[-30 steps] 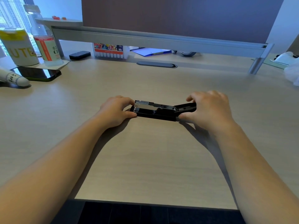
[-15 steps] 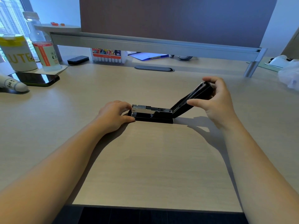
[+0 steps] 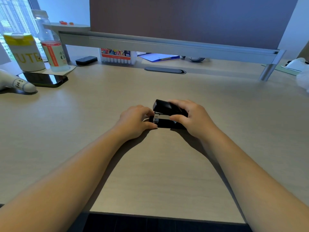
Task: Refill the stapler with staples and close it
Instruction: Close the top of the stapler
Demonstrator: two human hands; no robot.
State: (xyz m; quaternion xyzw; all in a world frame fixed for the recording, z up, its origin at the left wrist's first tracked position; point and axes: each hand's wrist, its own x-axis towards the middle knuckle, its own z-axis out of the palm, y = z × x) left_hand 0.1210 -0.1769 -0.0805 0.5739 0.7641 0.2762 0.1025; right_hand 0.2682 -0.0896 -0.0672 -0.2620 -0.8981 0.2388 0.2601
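A black stapler [image 3: 163,106] with a silver metal magazine lies on the wooden desk [image 3: 167,173] in the middle of the view. Its black top cover is folded down over the magazine, with a small gap still showing at the front end. My right hand [image 3: 192,118] wraps over the cover, fingers on top and thumb against the magazine's side. My left hand [image 3: 135,121] rests on the desk at the stapler's front end, its fingertips and thumb holding the base. No loose staples are visible.
At the far left stand a phone [image 3: 43,79], a yellow-lidded cup [image 3: 25,52], a water bottle [image 3: 51,47] and a white object [image 3: 16,82]. A marker box [image 3: 117,56], a black case [image 3: 86,60] and a blue folder [image 3: 158,57] sit under the partition rail.
My right hand swung the stapler's top cover up from lying flat open, then over and down onto the magazine. My left hand stayed at the front end.
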